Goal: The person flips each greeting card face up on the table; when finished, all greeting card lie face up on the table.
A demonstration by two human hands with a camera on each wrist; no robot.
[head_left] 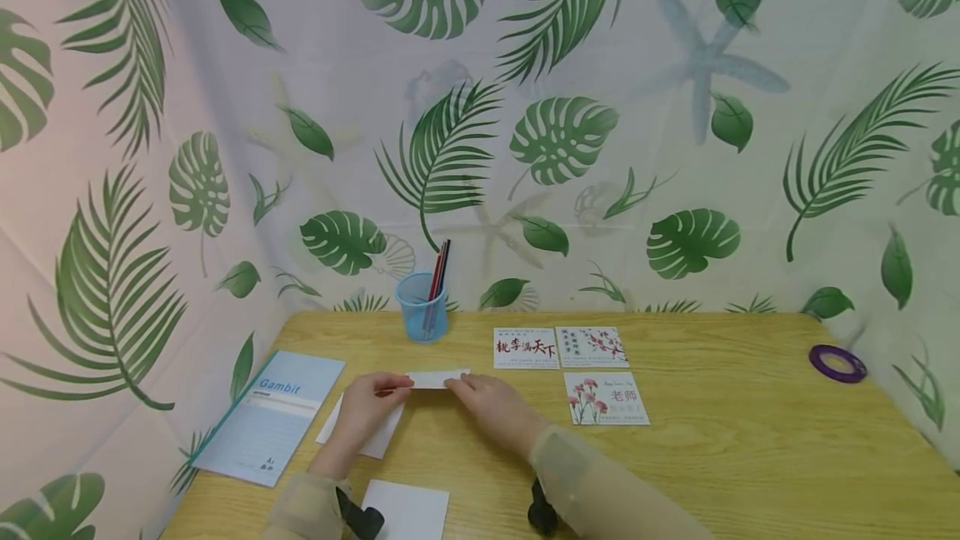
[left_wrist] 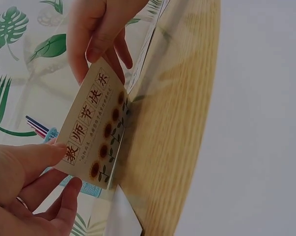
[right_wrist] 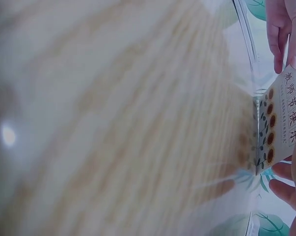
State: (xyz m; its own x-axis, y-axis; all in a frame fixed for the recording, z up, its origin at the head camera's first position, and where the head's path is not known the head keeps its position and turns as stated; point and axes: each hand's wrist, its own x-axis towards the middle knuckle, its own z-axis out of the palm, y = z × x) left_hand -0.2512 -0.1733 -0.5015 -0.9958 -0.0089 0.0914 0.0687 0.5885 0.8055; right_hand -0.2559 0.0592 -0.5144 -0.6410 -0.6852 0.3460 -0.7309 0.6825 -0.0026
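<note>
A small greeting card (head_left: 438,379) with a row of sunflowers and Chinese characters is held between both hands above the table. My left hand (head_left: 362,411) pinches one end, thumb on the printed face. At the opposite end, my right hand (head_left: 501,413) pinches the card's corner between thumb and fingers. The left wrist view shows the printed side of the sunflower card (left_wrist: 96,128) tilted upright, its lower edge close over the wood. Part of a white card (head_left: 384,437) lies under the left hand, and another white sheet (head_left: 408,513) is by the left wrist.
Three printed cards lie at the back: one with red characters (head_left: 525,348), one with blossoms (head_left: 592,347), one with carnations (head_left: 606,398). A blue mesh pen cup (head_left: 422,307) stands behind the hands. A notebook (head_left: 270,419) lies left, a purple tape ring (head_left: 837,363) far right.
</note>
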